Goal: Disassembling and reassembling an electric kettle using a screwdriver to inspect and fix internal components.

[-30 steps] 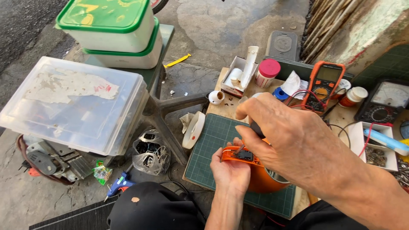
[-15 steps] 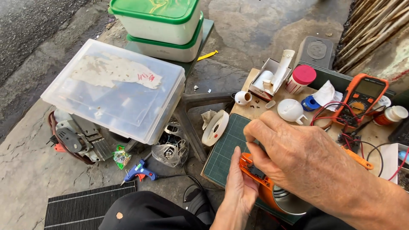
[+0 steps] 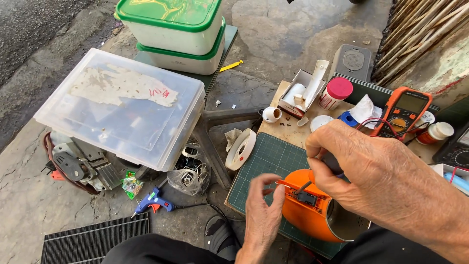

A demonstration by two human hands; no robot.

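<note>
Right hand (image 3: 376, 176) pinches dark-handled tool (image 3: 305, 186), tip on black switch block (image 3: 307, 197) atop orange kettle (image 3: 312, 210). Kettle lies on side on green cutting mat (image 3: 266, 164), directly under grip. Left hand (image 3: 261, 215) half-open, fingers loose, touching kettle's left edge.

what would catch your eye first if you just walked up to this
Two bare hands meet at the lower right over a bright orange round metal-lined kettle body lying on a green gridded cutting mat: the right hand pokes a thin dark tool into it and the left hand touches its side. Behind them sits an orange handheld multimeter; to the upper left, a big clear plastic lidded box lies before two stacked white green-lidded tubs.
</note>
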